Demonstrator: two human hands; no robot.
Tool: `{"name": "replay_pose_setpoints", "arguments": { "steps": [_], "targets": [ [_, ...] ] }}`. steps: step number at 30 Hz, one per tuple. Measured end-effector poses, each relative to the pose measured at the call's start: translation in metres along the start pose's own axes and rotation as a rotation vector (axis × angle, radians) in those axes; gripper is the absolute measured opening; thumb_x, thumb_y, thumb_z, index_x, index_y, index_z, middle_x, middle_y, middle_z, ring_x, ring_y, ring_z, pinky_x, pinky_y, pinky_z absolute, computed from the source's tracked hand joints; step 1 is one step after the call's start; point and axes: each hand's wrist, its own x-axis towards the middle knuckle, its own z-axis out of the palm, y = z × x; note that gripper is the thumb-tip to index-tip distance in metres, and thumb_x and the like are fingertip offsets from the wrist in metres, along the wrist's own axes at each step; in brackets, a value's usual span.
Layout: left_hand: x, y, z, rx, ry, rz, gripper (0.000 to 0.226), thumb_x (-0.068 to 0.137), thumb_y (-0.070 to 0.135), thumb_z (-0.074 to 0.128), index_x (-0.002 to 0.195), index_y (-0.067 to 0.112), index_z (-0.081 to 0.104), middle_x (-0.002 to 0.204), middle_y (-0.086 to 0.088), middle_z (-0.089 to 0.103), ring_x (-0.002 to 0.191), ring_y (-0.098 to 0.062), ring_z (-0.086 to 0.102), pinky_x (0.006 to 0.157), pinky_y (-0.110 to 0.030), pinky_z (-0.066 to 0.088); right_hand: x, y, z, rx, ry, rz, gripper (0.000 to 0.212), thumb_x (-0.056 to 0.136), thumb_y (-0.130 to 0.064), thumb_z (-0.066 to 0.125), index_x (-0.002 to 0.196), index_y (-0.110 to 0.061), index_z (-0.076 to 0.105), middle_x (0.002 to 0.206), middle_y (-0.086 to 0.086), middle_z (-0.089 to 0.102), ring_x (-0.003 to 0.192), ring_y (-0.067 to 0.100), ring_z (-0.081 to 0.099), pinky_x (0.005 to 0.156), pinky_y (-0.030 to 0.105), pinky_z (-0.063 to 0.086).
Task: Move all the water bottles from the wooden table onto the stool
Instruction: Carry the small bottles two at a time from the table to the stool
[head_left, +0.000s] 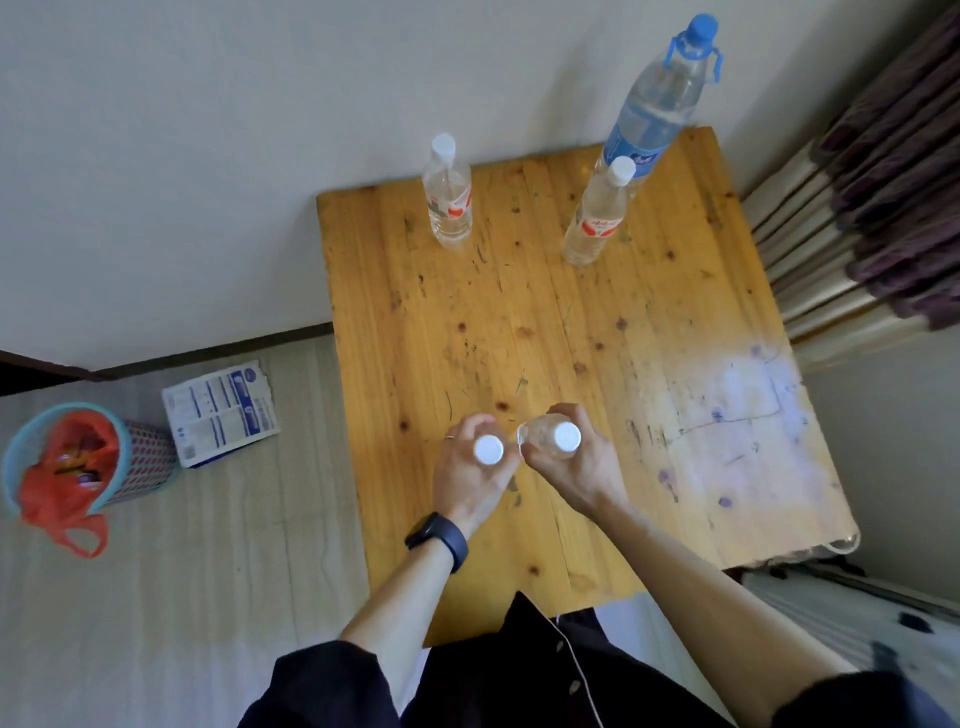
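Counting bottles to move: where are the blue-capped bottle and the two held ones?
blue-capped bottle (652, 111): head view, clear body.
left bottle (488, 449): head view, white cap, in left hand (462, 488).
right bottle (566, 435): head view, white cap, in right hand (587, 478).

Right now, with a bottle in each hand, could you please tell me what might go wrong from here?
The left hand grips the left clear white-capped bottle, the right hand the right clear white-capped bottle, nearly touching; they may knock together and slip.
The tall blue-capped bottle stands right behind a small red-labelled bottle on the wooden table; reaching past could topple it.
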Motion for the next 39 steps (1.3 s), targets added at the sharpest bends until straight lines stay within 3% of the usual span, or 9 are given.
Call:
{"name": "replay_pose_setpoints", "arguments": {
  "steps": [3, 8, 10, 15, 22, 25, 29, 35, 39],
  "targets": [
    [0.005, 0.001, -0.007, 0.062, -0.064, 0.029, 0.031, 0.08, 0.035, 0.074, 0.107, 0.033, 0.058, 0.105, 0.007, 0.066, 0.096, -0.011, 0.06, 0.075, -0.025, 0.05, -0.016, 0.0, 0.001, 0.056, 0.082, 0.063, 0.043, 0.077, -0.044, 0.076, 0.11, -0.037, 0.048, 0.098, -0.014, 0.066, 0.088, 0.014, 0.064, 0.075, 0.037, 0.054],
    [0.002, -0.006, -0.015, 0.138, -0.163, 0.031, 0.028, 0.075, 0.053, 0.061, 0.097, 0.039, 0.051, 0.079, 0.001, 0.07, 0.077, -0.02, 0.068, 0.064, -0.045, 0.057, -0.059, 0.012, -0.015, 0.113, 0.17, 0.183, 0.044, 0.08, -0.048, 0.071, 0.113, -0.035, 0.044, 0.087, -0.001, 0.067, 0.075, 0.019, 0.065, 0.071, 0.044, 0.056],
    [-0.005, 0.001, -0.015, 0.188, -0.223, 0.064, 0.025, 0.077, 0.051, 0.061, 0.097, 0.04, 0.051, 0.075, -0.001, 0.069, 0.071, -0.021, 0.069, 0.059, -0.045, 0.057, -0.083, 0.023, -0.03, 0.138, 0.226, 0.209, 0.044, 0.081, -0.051, 0.071, 0.113, -0.038, 0.043, 0.086, -0.002, 0.068, 0.074, 0.019, 0.066, 0.068, 0.043, 0.057],
    [-0.035, 0.058, -0.003, 0.284, -0.465, 0.259, 0.013, 0.09, 0.035, 0.063, 0.097, 0.032, 0.053, 0.066, 0.005, 0.071, 0.062, -0.009, 0.068, 0.056, -0.026, 0.053, -0.15, 0.048, -0.07, 0.19, 0.395, 0.261, 0.042, 0.078, -0.062, 0.067, 0.109, -0.041, 0.047, 0.081, -0.006, 0.071, 0.068, 0.015, 0.065, 0.059, 0.036, 0.053],
    [-0.096, 0.124, 0.085, 0.421, -0.684, 0.582, 0.019, 0.079, 0.054, 0.061, 0.09, 0.047, 0.048, 0.088, 0.008, 0.068, 0.089, -0.017, 0.062, 0.072, -0.031, 0.05, -0.264, 0.074, -0.121, 0.282, 0.711, 0.366, 0.037, 0.078, -0.049, 0.075, 0.104, -0.039, 0.051, 0.08, -0.009, 0.068, 0.07, 0.005, 0.062, 0.059, 0.026, 0.048],
    [-0.145, 0.143, 0.132, 0.457, -0.807, 0.705, 0.022, 0.083, 0.046, 0.068, 0.097, 0.039, 0.053, 0.087, 0.007, 0.068, 0.083, -0.014, 0.063, 0.073, -0.031, 0.049, -0.327, 0.09, -0.135, 0.368, 0.862, 0.428, 0.033, 0.078, -0.042, 0.078, 0.099, -0.038, 0.053, 0.072, -0.01, 0.065, 0.061, -0.001, 0.057, 0.055, 0.015, 0.044],
    [-0.235, 0.153, 0.189, 0.494, -0.958, 0.833, 0.029, 0.076, 0.048, 0.064, 0.098, 0.029, 0.058, 0.089, 0.003, 0.071, 0.086, -0.023, 0.065, 0.076, -0.037, 0.053, -0.421, 0.12, -0.132, 0.455, 1.1, 0.545, 0.036, 0.076, -0.045, 0.079, 0.1, -0.036, 0.054, 0.082, -0.009, 0.069, 0.079, 0.011, 0.063, 0.073, 0.029, 0.051],
    [-0.401, 0.128, 0.234, 0.534, -1.199, 0.931, 0.021, 0.075, 0.048, 0.065, 0.09, 0.036, 0.057, 0.083, 0.007, 0.07, 0.084, -0.02, 0.066, 0.077, -0.035, 0.056, -0.581, 0.17, -0.091, 0.514, 1.378, 0.714, 0.039, 0.073, -0.045, 0.082, 0.101, -0.037, 0.056, 0.087, -0.01, 0.07, 0.085, 0.017, 0.064, 0.075, 0.034, 0.052],
    [-0.51, 0.097, 0.243, 0.569, -1.374, 1.003, 0.025, 0.074, 0.055, 0.062, 0.092, 0.037, 0.058, 0.086, 0.008, 0.072, 0.086, -0.016, 0.068, 0.081, -0.04, 0.058, -0.689, 0.191, -0.055, 0.499, 1.53, 0.791, 0.036, 0.075, -0.04, 0.083, 0.1, -0.031, 0.059, 0.084, -0.01, 0.069, 0.08, 0.012, 0.063, 0.066, 0.014, 0.043]
  ]
}}
